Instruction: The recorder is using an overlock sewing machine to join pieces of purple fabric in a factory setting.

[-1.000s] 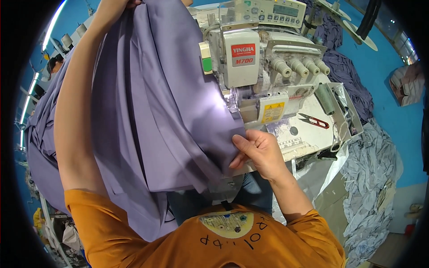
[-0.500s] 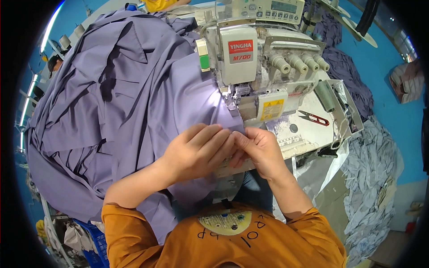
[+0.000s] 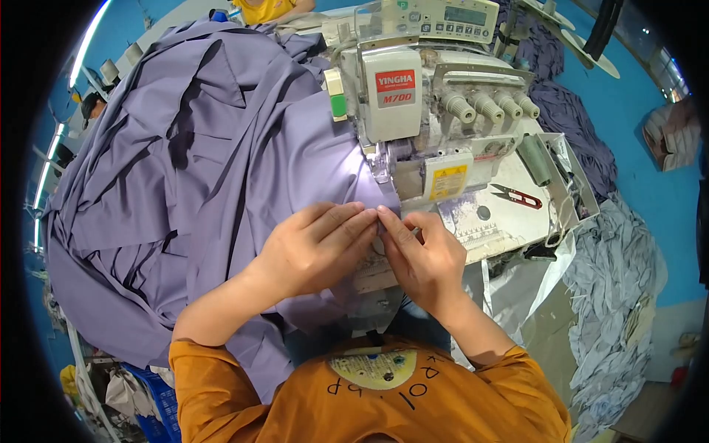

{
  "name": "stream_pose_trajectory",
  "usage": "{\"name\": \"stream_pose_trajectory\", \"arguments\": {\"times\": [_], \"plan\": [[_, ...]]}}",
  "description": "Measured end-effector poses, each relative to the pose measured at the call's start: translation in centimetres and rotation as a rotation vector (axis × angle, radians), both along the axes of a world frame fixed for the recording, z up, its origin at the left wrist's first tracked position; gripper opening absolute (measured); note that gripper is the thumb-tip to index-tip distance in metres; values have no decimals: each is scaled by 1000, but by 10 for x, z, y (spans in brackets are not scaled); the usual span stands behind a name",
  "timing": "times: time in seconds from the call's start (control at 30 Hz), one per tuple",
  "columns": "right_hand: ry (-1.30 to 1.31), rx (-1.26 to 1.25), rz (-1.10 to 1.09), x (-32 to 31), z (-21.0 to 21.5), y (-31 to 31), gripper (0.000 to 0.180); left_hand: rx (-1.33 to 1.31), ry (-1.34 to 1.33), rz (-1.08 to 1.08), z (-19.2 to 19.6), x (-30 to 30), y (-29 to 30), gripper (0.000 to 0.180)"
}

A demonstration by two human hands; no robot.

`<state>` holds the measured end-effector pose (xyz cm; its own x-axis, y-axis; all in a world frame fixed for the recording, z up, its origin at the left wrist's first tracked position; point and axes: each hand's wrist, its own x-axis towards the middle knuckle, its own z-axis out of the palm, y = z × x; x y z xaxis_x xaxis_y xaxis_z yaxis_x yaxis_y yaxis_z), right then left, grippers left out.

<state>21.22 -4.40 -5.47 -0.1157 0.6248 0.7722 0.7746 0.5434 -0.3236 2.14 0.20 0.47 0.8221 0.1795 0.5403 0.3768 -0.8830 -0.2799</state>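
A large heap of purple fabric (image 3: 221, 155) covers the left side, and its right edge runs up to the needle area of a white overlock sewing machine (image 3: 391, 111). Close in front of the presser foot, my left hand (image 3: 321, 244) is closed on the fabric's edge, fingers bent over it. My right hand (image 3: 425, 255) meets it there, thumb and forefinger pinching the same edge. The fingertips of both hands nearly touch. A lamp lights the cloth by the needle. The fabric under my palms is hidden.
Red-handled thread snips (image 3: 517, 196) lie on the machine table (image 3: 509, 229), near a green thread cone (image 3: 535, 159) and an open box (image 3: 572, 173). Grey-blue fabric (image 3: 613, 295) hangs in a pile at the right. A person in yellow (image 3: 273, 9) sits beyond the machine.
My right hand has turned, its thumb and forefinger now pointing up at the fabric edge. My left hand has shifted slightly left. The fabric heap looks nearly the same.
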Motion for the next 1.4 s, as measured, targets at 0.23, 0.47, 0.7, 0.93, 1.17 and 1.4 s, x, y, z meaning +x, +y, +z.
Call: {"name": "stream_pose_trajectory", "arguments": {"times": [0.23,0.47,0.7,0.93,1.17,1.4], "plan": [[-26,13,-44,0,11,8,30,-137,11,9,13,-3,20,28],[37,61,-25,-2,22,15,24,-187,73,121,22,-5,55,23],[-1,177,32,-27,51,47,28,-103,-19,299,16,-3,88,10],[-102,-4,22,-43,62,52,27,-125,-124,452,9,-17,92,12],[109,-38,353,-39,19,3,19,-176,-296,456,5,-58,52,25],[231,-719,470,-49,-4,-8,51,-144,-426,1099,-60,-112,9,36]]}}
